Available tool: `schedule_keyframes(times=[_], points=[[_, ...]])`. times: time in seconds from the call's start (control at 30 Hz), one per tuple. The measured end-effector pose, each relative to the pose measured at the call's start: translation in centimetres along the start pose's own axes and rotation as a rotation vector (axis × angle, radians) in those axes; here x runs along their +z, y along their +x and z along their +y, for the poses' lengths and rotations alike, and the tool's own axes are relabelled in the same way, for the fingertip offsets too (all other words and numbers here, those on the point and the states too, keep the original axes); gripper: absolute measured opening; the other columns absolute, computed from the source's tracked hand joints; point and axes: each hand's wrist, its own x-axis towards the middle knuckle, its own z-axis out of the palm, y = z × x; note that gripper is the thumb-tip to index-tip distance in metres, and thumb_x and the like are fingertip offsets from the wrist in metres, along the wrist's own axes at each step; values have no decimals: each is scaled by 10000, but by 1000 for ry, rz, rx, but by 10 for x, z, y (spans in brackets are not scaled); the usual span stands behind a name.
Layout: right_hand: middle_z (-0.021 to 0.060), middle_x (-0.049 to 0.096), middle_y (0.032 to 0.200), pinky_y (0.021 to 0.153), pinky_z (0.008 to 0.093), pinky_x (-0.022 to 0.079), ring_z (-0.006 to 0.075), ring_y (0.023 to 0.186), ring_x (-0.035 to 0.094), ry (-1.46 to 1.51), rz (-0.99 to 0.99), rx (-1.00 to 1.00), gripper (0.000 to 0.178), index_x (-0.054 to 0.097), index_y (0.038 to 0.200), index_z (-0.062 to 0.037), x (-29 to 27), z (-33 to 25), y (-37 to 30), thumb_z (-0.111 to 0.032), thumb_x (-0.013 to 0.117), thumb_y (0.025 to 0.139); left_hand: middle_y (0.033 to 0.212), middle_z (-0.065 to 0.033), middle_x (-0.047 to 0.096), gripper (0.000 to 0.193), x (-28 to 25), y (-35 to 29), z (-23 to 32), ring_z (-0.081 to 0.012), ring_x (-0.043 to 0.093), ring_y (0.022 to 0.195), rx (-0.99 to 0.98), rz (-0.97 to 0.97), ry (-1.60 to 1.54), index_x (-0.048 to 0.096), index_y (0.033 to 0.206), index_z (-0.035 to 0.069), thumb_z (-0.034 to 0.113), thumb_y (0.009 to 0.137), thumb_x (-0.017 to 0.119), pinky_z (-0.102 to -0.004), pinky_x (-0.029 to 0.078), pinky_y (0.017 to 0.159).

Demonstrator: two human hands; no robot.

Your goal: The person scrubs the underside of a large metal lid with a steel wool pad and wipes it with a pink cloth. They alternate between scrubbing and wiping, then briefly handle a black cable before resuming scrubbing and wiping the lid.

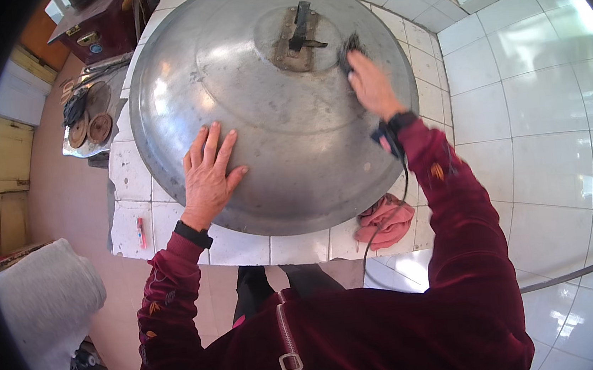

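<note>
A very large round domed lid of dull grey metal (268,109) lies dome-up on the white tiled table (171,218), covering most of its top and reaching close to the near edge. At the crown of the lid sits a flat metal plate with a dark bar handle (299,31) fixed across it. A white tiled wall rises to the right of the table, and a pinkish floor runs along its left side

The person stands at the near edge in a dark red velvet jacket with a zip. The left hand (208,172) lies flat on the near slope of the lid, fingers spread wide, palm down, holding nothing and only pressing on the metal. The right hand (371,85) is stretched out to the upper right part of the lid, just beside the handle plate, with its fingers closed around a small dark scrubbing pad (350,48) that touches the metal

A crumpled pink cloth (384,219) lies on the table at the near right rim of the lid, partly under the right sleeve. A small red pen-like stick (140,232) rests on the tiles near the left corner
</note>
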Motion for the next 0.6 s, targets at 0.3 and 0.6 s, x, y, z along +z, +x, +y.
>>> schedule_keyframes(times=[0.3,0.6], points=[[224,492,1324,1023,416,407,384,1224,473,-39,96,-88,444,475,1299,17,4,21,37,-130,557,887,1512,-95,321,665,1,1,2,-328,306,1366,-6,-9,19,428,1420,171,381,833,658,-459,296,1050],[229,513,1280,1007,420,412,384,1224,466,-73,-132,-219,446,482,1274,25,-1,-10,-23,-139,571,868,1512,-93,322,673,0,0,3,-324,310,1365,-7,-4,32,422,1425,173,376,829,660,-454,298,1050]])
